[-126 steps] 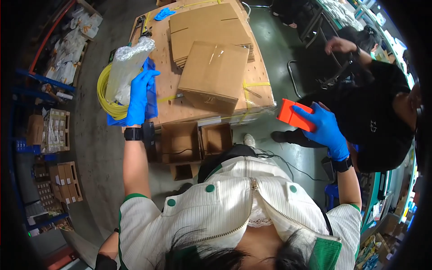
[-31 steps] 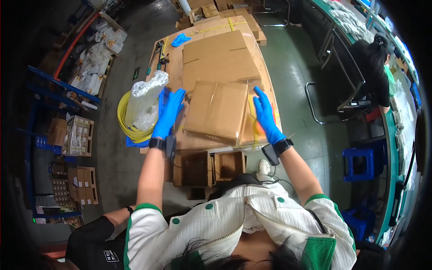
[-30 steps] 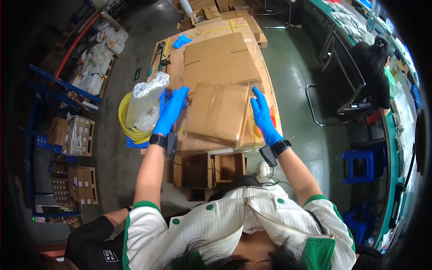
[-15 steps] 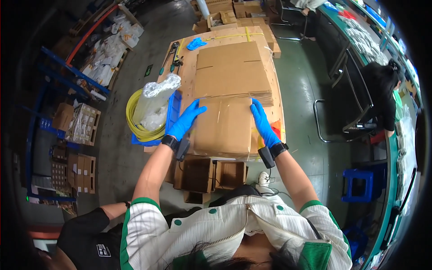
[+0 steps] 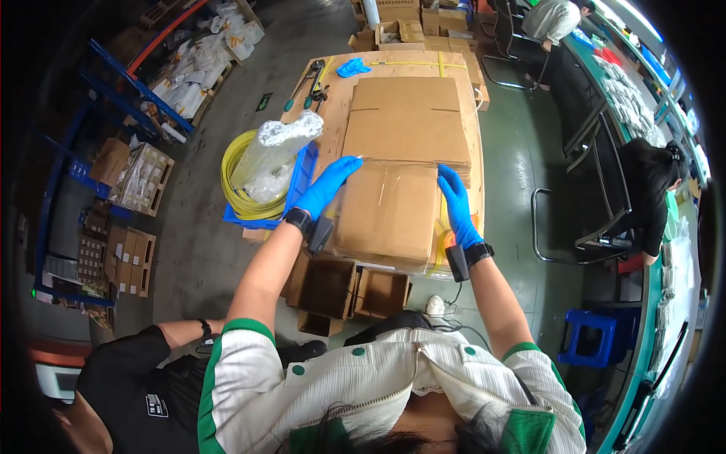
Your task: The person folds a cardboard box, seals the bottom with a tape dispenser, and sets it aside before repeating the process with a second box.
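A closed cardboard box [image 5: 387,210] with clear tape over its top sits at the near end of a wooden table, just in front of a stack of flat cardboard [image 5: 404,113]. My left hand [image 5: 330,185], in a blue glove, grips the box's far left corner with its fingers close together. At the far right corner my right hand [image 5: 457,203], also gloved in blue, has bent fingers pressed to the side. The fingertips' undersides are hidden. An orange and yellow roll [image 5: 449,239] lies beside the box, under my right wrist.
Left of the box, a blue crate [image 5: 304,180] holds yellow strapping [image 5: 236,181] and clear plastic wrap [image 5: 280,140]. Hand tools [image 5: 311,85] and a blue glove [image 5: 353,68] lie farther back. Open cartons [image 5: 324,287] stand below the near edge. A co-worker [image 5: 125,382] is at lower left.
The whole view has shifted, so the table and box appear farther right. My left thumb has come off the box top and closed in toward the fingers. Both hands stay at the far corners.
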A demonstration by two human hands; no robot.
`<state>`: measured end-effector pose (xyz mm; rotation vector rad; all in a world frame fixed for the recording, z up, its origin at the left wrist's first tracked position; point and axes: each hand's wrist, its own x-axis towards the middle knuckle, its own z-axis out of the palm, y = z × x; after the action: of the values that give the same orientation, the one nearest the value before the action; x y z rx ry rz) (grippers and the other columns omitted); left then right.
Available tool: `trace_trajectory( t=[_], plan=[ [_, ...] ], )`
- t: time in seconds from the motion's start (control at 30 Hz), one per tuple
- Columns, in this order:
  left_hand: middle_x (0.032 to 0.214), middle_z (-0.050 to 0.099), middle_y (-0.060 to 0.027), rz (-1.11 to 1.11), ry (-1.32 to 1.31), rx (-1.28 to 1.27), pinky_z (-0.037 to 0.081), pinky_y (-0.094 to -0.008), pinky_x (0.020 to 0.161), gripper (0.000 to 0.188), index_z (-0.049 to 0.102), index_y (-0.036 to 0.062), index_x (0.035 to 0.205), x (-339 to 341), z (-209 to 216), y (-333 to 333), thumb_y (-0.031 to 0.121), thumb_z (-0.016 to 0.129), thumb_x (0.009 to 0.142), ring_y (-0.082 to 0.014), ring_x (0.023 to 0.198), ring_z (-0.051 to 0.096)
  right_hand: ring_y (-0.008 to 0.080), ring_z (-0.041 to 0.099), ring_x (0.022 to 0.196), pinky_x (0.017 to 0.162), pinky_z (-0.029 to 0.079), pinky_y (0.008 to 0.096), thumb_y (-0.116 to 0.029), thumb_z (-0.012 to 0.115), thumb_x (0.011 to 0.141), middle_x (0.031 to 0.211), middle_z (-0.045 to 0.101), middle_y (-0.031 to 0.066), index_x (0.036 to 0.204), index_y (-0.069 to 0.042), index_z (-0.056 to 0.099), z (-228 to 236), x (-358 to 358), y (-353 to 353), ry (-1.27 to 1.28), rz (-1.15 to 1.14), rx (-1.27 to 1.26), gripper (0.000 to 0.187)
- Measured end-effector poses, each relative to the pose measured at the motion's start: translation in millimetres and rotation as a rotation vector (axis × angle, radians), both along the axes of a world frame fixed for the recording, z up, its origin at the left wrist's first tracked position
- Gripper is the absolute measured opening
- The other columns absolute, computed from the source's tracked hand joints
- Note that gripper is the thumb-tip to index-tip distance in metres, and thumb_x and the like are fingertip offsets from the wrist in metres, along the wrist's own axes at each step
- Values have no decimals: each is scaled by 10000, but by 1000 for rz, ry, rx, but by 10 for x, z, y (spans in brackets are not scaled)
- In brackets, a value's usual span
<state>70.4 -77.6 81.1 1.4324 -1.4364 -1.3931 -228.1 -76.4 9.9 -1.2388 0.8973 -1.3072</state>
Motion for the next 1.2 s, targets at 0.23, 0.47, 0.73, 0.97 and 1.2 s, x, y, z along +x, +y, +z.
trace_trajectory(
  t=[0.23,0.47,0.73,0.97,1.2],
  plan=[
    [1031,593,-13,90,324,8,413,-260,878,335,590,42,1101,-165,-84,-4,302,607,890,-96,989,520,95,536,871,778,442,240,-249,598,909,957,614,12,1110,-38,597,157,213,-97,97,-62,116,292],
    [979,591,-20,122,462,71,437,-264,837,225,598,53,1003,-189,-64,-29,251,599,895,-108,940,540,68,507,777,686,424,220,-268,618,895,869,584,9,1027,-49,597,187,300,-218,60,-98,111,256],
    [929,577,-27,146,355,73,419,-301,814,255,622,70,964,-234,-64,-60,293,654,844,-136,917,518,127,528,760,702,449,277,-228,672,850,831,611,51,928,10,586,151,295,-318,15,-87,230,265],
    [907,567,-40,230,156,-27,394,-333,811,303,636,74,929,-267,-96,-96,334,690,784,-148,912,483,58,418,577,508,342,213,-192,622,862,647,493,-20,847,-41,597,10,395,-547,167,-167,322,153],
    [881,552,-53,255,131,-286,399,-339,790,281,620,60,911,-380,-58,37,310,638,784,-160,862,473,64,435,593,521,348,187,-64,510,827,716,530,-6,919,-23,624,27,339,-621,4,-139,354,152]
  ],
)
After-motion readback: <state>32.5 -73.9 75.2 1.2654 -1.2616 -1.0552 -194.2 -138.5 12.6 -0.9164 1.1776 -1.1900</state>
